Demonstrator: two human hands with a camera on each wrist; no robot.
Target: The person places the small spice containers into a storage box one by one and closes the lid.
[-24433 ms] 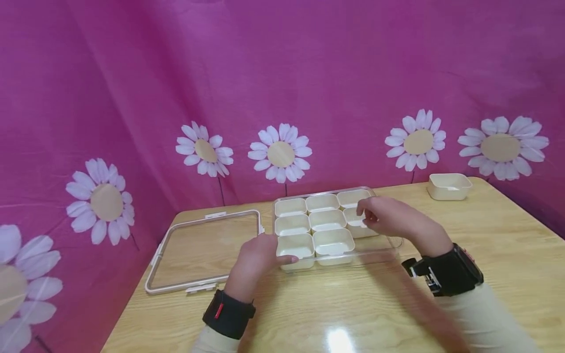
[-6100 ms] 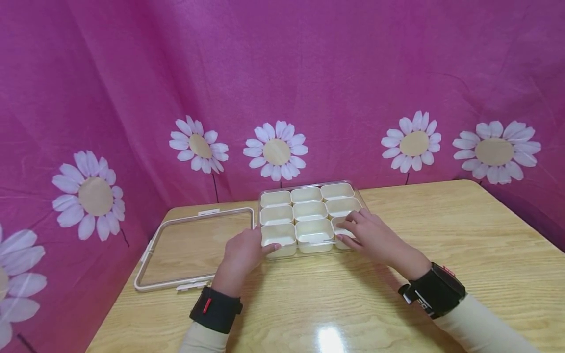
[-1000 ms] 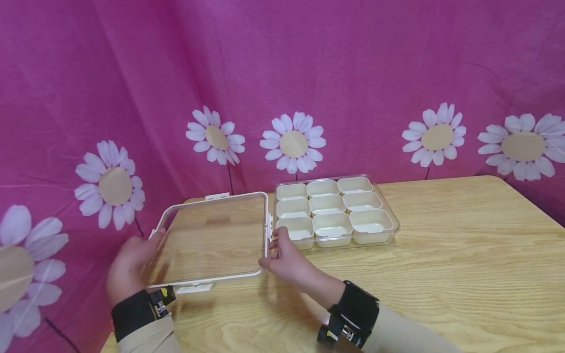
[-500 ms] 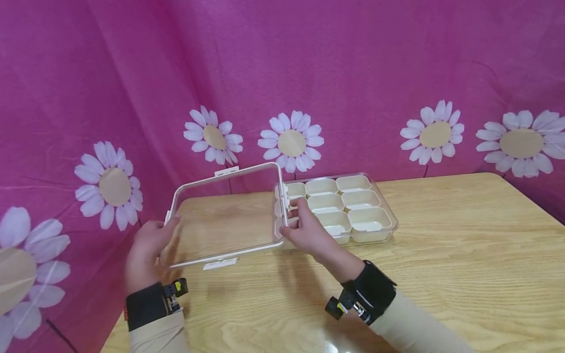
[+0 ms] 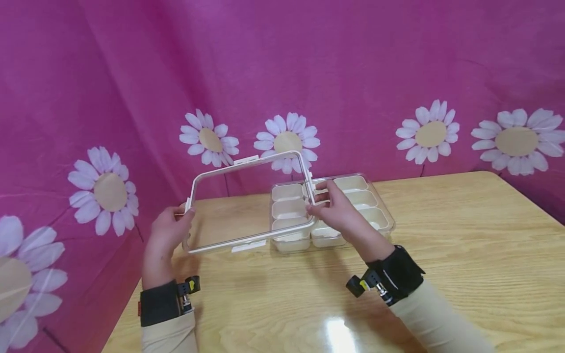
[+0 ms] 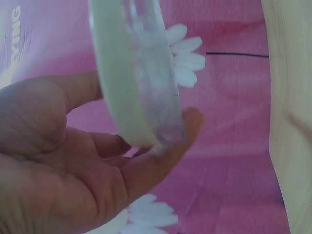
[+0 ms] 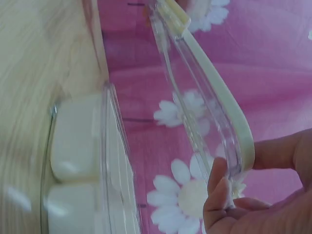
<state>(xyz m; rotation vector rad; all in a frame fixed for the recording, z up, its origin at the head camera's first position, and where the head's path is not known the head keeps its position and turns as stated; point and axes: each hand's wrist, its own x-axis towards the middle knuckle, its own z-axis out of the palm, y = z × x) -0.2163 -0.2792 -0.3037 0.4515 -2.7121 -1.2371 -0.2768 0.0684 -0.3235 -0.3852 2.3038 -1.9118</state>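
Note:
A clear lid with a cream rim [image 5: 253, 240] and side latches hangs tilted above the table between both hands. My left hand [image 5: 166, 233] grips its left edge, thumb on the rim; in the left wrist view, fingers [image 6: 151, 170] curl beneath the lid's edge [image 6: 117, 87]. The right hand [image 5: 337, 208] pinches the opposite edge near a latch, and the right wrist view shows thumb and fingers [image 7: 219, 195] on either side of the rim [image 7: 229, 105]. Under the lid's right part stands a clear box [image 5: 388, 228] filled with cream bins [image 5: 289, 210] in rows. The right hand covers some bins.
The box sits toward the back of a wooden table [image 5: 463, 255]. Behind the table hangs a magenta curtain [image 5: 353, 73] printed with white daisies. Each wrist wears a black strap with a small camera [image 5: 190, 284].
Both hands have raised the lid off the table and carried it right, so it now partly overlaps the box. Earlier, a lone bin at the far right went into the box.

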